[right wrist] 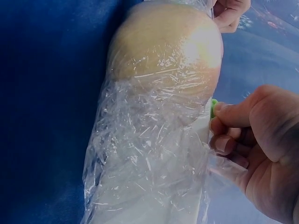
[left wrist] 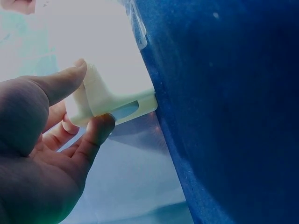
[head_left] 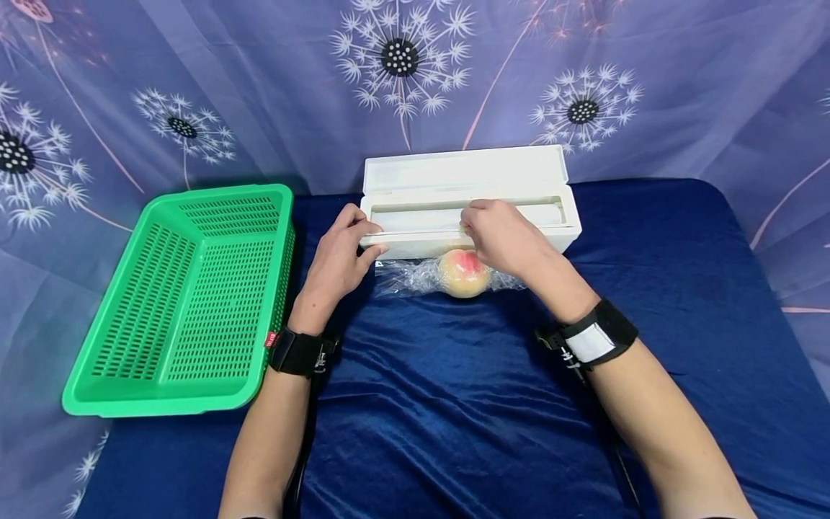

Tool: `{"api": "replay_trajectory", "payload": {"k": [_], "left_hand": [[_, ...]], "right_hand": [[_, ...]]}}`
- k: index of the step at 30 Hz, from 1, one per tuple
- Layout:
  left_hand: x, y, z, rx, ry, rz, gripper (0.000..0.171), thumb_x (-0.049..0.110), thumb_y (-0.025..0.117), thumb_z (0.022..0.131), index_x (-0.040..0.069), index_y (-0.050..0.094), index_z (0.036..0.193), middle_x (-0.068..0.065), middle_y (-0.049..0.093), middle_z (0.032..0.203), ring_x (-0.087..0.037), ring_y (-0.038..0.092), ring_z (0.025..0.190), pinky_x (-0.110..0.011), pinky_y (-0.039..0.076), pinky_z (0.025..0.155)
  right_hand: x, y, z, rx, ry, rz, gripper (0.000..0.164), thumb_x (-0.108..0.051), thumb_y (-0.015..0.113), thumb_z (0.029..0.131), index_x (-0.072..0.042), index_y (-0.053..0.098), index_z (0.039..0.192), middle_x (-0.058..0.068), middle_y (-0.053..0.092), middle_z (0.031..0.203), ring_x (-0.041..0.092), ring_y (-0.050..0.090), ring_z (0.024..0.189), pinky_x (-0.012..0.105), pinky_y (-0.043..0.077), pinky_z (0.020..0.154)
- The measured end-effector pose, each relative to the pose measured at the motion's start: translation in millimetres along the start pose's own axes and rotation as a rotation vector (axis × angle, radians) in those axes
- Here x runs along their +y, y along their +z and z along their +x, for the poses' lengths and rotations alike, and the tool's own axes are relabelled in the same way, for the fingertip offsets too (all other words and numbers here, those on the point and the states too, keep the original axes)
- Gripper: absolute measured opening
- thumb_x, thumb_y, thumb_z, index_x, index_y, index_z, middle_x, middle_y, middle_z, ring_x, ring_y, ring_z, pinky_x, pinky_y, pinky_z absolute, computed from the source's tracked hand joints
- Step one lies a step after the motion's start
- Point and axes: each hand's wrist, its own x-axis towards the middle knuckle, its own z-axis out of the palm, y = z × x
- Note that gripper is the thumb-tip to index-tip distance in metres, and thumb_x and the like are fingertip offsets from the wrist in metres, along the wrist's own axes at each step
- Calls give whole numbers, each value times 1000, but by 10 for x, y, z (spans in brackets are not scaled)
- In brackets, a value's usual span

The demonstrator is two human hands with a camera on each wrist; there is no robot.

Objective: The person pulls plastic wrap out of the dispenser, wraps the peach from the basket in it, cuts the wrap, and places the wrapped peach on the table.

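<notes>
A long white cling film dispenser (head_left: pixel 418 246) has its lid (head_left: pixel 463 169) raised, and a pale roll (head_left: pixel 415 219) lies inside. Its left end is gripped by my left hand (head_left: pixel 333 258); the left wrist view shows the thumb on one side of the corner and fingers on the other. My right hand (head_left: pixel 501 234) is at the front rim, pinching a small green slider (right wrist: pixel 214 107) between thumb and fingers. Against the box front sits a pink and yellow peach (head_left: pixel 464 275), covered by crumpled clear cling film (right wrist: pixel 145 154) that spreads to both sides.
A green plastic basket (head_left: pixel 277 288) with slotted walls stands to the left, beside my left forearm. Dark blue velvet cloth (head_left: pixel 415 404) covers the table. Behind the box hangs a purple curtain (head_left: pixel 285 86) with dandelion prints.
</notes>
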Motion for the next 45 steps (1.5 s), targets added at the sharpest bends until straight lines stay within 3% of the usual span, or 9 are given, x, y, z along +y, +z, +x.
{"api": "replay_trajectory", "payload": {"k": [17, 25, 32, 40, 45], "left_hand": [[-23, -27, -14, 1, -10, 11, 28, 18, 77, 99, 2, 74, 122, -10, 43, 115, -27, 49, 89, -41, 44, 79], [-36, -39, -25, 1, -9, 4, 29, 17, 77, 99, 1, 74, 123, -10, 43, 115, -27, 49, 89, -41, 44, 79], [-28, -28, -23, -4, -11, 15, 30, 19, 76, 100, 1, 74, 124, -11, 43, 116, -27, 49, 89, -41, 45, 80], [-12, -2, 8, -12, -3, 9, 30, 20, 76, 100, 2, 73, 124, -10, 44, 116, -26, 50, 91, -41, 46, 81], [-19, 1, 10, -5, 2, 9, 29, 20, 77, 99, 3, 74, 123, -9, 45, 116, -26, 52, 93, -41, 48, 83]], "right_hand": [[-69, 27, 98, -45, 16, -16, 20, 15, 64, 80, -4, 59, 81, 9, 57, 80, 25, 53, 72, 41, 50, 68], [-119, 53, 154, -67, 37, -10, 16, 13, 66, 83, -2, 62, 85, 11, 62, 85, 28, 60, 76, 41, 55, 72], [-189, 116, 230, -50, -12, -13, 19, 15, 65, 76, -2, 62, 85, 11, 61, 84, 27, 59, 75, 42, 54, 70], [-268, 176, 292, -27, -46, -13, 19, 14, 55, 88, -2, 64, 84, 12, 64, 85, 28, 64, 76, 42, 56, 70], [-307, 204, 332, -23, -53, -14, 22, 15, 52, 90, -3, 64, 83, 11, 64, 85, 27, 63, 75, 41, 56, 70]]}}
